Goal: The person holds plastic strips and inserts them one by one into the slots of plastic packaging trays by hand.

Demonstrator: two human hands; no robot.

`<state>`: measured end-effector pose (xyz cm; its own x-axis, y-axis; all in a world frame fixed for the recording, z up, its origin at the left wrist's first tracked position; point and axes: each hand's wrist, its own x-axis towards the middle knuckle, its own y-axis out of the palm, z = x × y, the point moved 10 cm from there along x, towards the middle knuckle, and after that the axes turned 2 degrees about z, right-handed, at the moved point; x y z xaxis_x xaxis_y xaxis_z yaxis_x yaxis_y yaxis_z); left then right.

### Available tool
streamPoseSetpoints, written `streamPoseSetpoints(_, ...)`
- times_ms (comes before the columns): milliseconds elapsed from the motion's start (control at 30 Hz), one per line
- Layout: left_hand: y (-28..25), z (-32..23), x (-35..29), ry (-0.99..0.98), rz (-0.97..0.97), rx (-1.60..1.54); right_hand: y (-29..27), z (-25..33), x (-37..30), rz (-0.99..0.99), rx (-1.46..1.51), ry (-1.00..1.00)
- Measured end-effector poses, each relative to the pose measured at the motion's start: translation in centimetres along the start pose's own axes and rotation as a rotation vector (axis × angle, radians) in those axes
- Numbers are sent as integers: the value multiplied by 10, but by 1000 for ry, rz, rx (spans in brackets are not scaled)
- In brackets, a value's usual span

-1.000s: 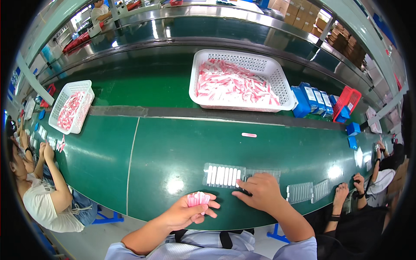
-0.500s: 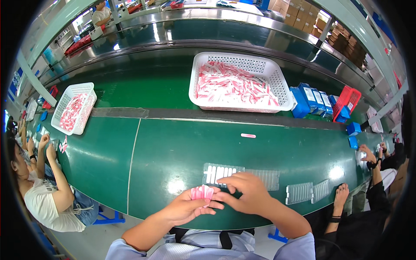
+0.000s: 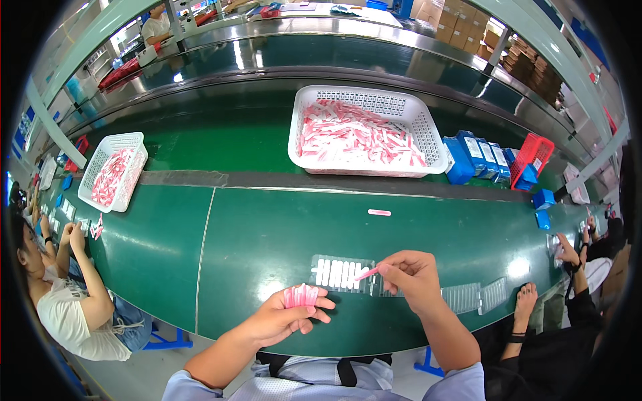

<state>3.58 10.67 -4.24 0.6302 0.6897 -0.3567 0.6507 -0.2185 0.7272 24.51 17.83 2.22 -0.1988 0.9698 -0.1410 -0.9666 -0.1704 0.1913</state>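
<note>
My left hand is closed on a fanned bundle of flat, round-ended pink-and-white strips, held low over the near part of the table. Between the thumb and fingers of my right hand is a single pink strip, its far end over the right side of a clear plastic tray. Several white strips lie side by side in the slots of that tray. My right hand partly hides the tray's other clear half.
Farther off stands a large white basket of pink-and-white strips; a smaller one is at left. A loose strip lies mid-table. Another clear tray is at right, near a co-worker's hand. Blue boxes adjoin a red basket.
My right hand has moved from beside the bundle, up and to the right, and now holds one strip over the tray. My left hand keeps the bundle, slightly farther left.
</note>
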Motion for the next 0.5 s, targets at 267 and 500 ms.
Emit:
streamPoseSetpoints(267, 7, 4, -1, -30, -4, -77, -34, -4, 10, 224, -553, 89)
streamPoseSetpoints(500, 19, 18, 4, -99, 80, -69, -7, 11, 18, 313, -1105, -188)
